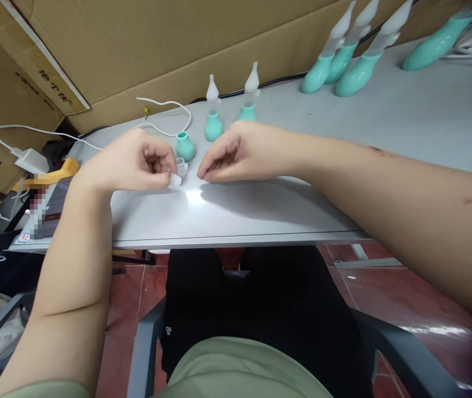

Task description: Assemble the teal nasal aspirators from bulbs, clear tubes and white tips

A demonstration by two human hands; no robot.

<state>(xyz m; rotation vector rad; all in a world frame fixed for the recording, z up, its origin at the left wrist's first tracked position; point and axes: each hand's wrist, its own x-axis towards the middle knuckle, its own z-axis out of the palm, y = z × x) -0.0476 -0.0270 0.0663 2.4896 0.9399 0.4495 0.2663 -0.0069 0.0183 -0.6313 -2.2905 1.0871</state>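
Observation:
My left hand (148, 163) pinches a small whitish translucent piece (175, 179) between thumb and fingertips, above the grey table (244, 213). Right beside those fingertips is a clear plastic cup-like part (181, 166). Behind it stands an open-topped teal bulb (185, 147). My right hand (227, 157) is closed, its thumb and fingertips together near the tabletop; anything between them is too small or hidden to name. Past it, a teal bulb with a white pointed tip (213, 113) stands upright, and a similar one (250, 91) is partly hidden by my right hand.
Several teal bulb devices (356, 66) stand at the back right, against a cardboard wall (177, 44). A white cable (169, 103) curls behind the bulbs. At the left are a white plug (32, 160), a yellow object (59, 172) and a phone-like device (55, 207).

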